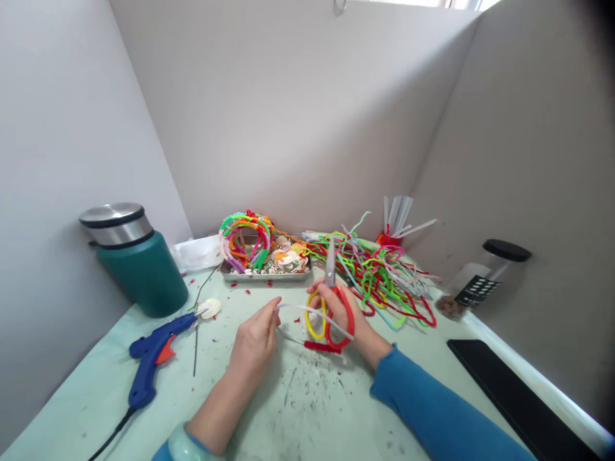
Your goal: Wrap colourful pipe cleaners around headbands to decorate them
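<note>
The white pipe cleaner (307,312) was stretched across the middle of the table, just above the mint-green table cover (307,410), and it ran from my left hand (254,342) over to the right one. My left fingers were pinched on its near end, I'd guess to keep it taut and off the surface. My right hand (343,317) was closed around the red-handled scissors (334,301), fingers through the loops, blades pointing up and away and looking shut, so parked rather than cutting. A yellow loop (314,320) and a red fuzzy piece (321,347) sat right at that same hand; couldn't tell whether they were gripped or just resting against it.

Behind the scissors was a big tangle of coloured pipe cleaners (379,275), near enough to grab from. The metal tray (264,275) held shells and a bundle of bent coloured loops. The blue glue gun (154,358) lay off to the left with its nozzle touching a white shell (210,308), and the teal flask (137,262) stood further back. A glass jar (480,282) lay tipped over on the right.
</note>
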Action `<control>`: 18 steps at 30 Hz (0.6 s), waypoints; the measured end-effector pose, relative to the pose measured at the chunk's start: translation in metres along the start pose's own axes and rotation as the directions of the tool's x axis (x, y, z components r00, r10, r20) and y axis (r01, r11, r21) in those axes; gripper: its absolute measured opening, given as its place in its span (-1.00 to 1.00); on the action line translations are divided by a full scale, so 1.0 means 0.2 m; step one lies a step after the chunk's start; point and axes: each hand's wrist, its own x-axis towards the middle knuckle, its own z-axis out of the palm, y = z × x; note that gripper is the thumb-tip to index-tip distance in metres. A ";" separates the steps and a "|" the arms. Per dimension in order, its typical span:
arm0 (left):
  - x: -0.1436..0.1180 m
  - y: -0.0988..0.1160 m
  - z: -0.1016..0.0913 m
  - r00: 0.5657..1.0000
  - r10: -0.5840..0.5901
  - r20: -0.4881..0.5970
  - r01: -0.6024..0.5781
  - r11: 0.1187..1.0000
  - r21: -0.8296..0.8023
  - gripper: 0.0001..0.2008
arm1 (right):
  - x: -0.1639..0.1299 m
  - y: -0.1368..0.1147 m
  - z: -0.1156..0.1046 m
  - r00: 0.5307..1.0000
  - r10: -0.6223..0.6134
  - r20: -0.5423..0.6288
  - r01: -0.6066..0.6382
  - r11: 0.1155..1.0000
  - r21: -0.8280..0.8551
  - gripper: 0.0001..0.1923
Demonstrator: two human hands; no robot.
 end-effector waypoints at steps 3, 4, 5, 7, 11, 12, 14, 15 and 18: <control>0.00 0.01 -0.01 0.999 -0.036 0.009 0.036 0.999 -0.003 -0.63 | 0.03 -0.04 -0.13 0.997 -0.065 -0.049 0.042 0.930 -0.366 -0.73; 0.00 0.01 -0.01 0.998 -0.053 0.014 0.053 0.999 -0.009 -0.63 | 0.04 -0.05 -0.17 0.997 -0.077 -0.005 0.061 0.827 -0.559 -0.75; 0.00 0.01 -0.02 0.997 -0.074 0.019 0.075 0.997 -0.017 -0.63 | 0.04 -0.06 -0.22 0.995 -0.060 0.086 0.104 0.669 -0.736 -0.78; 0.00 0.01 -0.03 0.992 -0.126 0.023 0.127 0.991 -0.046 -0.62 | 0.02 -0.08 -0.28 0.988 0.050 0.147 0.121 0.345 -0.931 -0.84; 0.01 0.01 -0.04 0.969 -0.246 0.032 0.248 0.951 -0.186 -0.60 | -0.02 -0.11 -0.32 0.941 0.216 0.260 0.232 0.145 -0.962 -0.72; 0.01 0.00 -0.04 0.959 -0.282 0.041 0.283 0.929 -0.239 -0.60 | -0.02 -0.12 -0.31 0.931 0.202 0.302 0.267 0.184 -0.946 -0.70; 0.01 -0.01 -0.04 0.935 -0.348 0.068 0.350 0.873 -0.339 -0.59 | -0.03 -0.13 -0.28 0.912 0.154 0.381 0.309 0.353 -0.883 -0.72; 0.02 -0.01 -0.03 0.923 -0.377 0.081 0.378 0.844 -0.382 -0.58 | -0.03 -0.12 -0.25 0.901 0.143 0.409 0.297 0.484 -0.823 -0.73; 0.02 -0.04 -0.02 0.894 -0.434 0.114 0.433 0.765 -0.477 -0.56 | -0.05 -0.07 -0.16 0.856 0.233 0.462 -0.002 0.894 -0.447 -0.72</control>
